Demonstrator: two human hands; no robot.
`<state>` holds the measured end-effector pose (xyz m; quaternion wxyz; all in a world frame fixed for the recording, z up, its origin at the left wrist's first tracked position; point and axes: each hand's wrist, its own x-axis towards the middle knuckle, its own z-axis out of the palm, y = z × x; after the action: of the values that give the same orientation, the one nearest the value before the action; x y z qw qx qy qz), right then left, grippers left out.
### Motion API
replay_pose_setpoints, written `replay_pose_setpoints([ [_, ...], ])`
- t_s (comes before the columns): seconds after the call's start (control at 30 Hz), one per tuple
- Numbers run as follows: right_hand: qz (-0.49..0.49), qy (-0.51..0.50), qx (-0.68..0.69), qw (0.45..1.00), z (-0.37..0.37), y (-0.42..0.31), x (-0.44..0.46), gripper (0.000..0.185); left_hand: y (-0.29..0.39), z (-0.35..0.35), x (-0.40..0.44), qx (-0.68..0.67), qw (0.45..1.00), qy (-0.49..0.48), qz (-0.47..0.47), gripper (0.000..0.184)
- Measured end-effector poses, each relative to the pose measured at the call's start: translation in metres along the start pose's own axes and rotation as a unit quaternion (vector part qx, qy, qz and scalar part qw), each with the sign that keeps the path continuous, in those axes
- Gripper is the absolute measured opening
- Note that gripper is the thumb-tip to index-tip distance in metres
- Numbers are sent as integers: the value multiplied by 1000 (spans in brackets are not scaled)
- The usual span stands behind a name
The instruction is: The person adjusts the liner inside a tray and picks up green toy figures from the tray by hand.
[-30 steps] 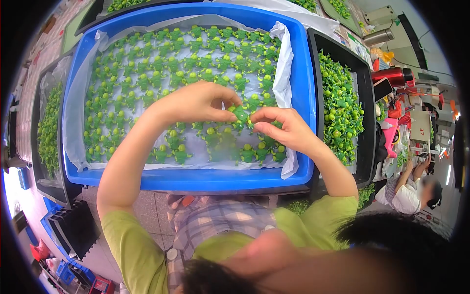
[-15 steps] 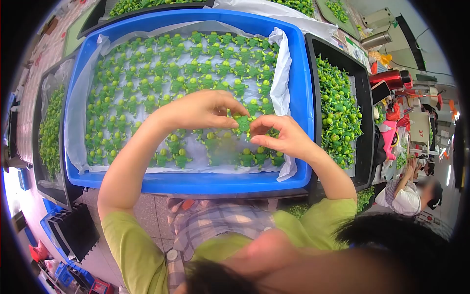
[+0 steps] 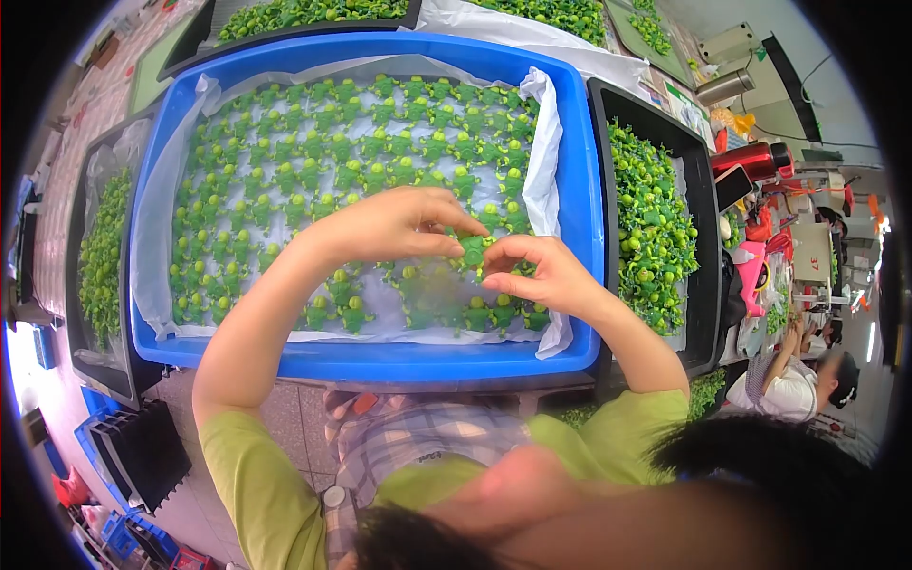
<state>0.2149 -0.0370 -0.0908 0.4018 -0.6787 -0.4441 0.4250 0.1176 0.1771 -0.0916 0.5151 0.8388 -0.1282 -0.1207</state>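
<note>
My left hand [image 3: 404,223] is closed in a pinch on a small green figurine [image 3: 473,249] with yellow-green parts, held above the blue tray [image 3: 370,369]. Its index finger and thumb are at the figurine's upper left side. To the right, my right hand [image 3: 546,274] has its index finger and thumb curled but apart, the fingertips right by the figurine's edge. Whether they touch it is hard to tell. Below both hands, many similar green figurines [image 3: 351,313] lie in rows on white sheeting [image 3: 385,299] inside the tray.
A black crate [image 3: 705,313] heaped with green figurines stands right of the tray. Another black crate [image 3: 100,366] is at the left, and more green pieces [image 3: 313,11] lie behind. A phone [image 3: 732,186] and a red flask [image 3: 755,161] are at the right. A co-worker [image 3: 788,389] sits farther off.
The thumb and index finger of my right hand have parted slightly. The figurine has shifted a little lower with my left hand. The whole view has tilted slightly.
</note>
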Motion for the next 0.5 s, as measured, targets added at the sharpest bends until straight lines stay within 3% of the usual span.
replay_pose_setpoints([
  [0.5, 5, -4, -2, 1000, 0, 1, 0, 23, 3, 1, 0, 1, 1000, 6, -8, 33],
])
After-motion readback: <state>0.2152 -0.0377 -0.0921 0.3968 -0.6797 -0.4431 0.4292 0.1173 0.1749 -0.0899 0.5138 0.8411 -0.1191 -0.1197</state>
